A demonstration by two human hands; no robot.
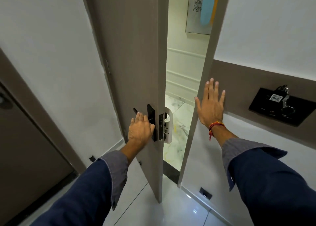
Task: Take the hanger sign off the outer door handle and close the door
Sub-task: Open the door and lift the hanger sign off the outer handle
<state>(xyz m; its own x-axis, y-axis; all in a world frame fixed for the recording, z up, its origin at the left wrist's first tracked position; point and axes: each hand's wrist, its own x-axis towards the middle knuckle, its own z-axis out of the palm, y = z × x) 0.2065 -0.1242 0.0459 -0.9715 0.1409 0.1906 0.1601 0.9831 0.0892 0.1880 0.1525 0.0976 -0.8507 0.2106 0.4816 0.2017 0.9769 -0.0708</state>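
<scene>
A taupe door [133, 58] stands partly open, its edge toward me. My left hand [141, 129] is closed around the black inner lever handle [136, 112] beside its black lock plate [151, 121]. A white hanger sign [168, 125] with small black print hangs on the far side of the door edge; the outer handle that carries it is hidden. My right hand [211, 104] is flat with fingers spread, resting against the door frame [201, 82] and the brown wall band.
Through the gap I see a marble corridor floor [176, 123] and a painting [201, 8]. A black wall panel [280, 106] with a key bunch sits at right. Another brown door [25, 140] is at left. Glossy white tiles lie below.
</scene>
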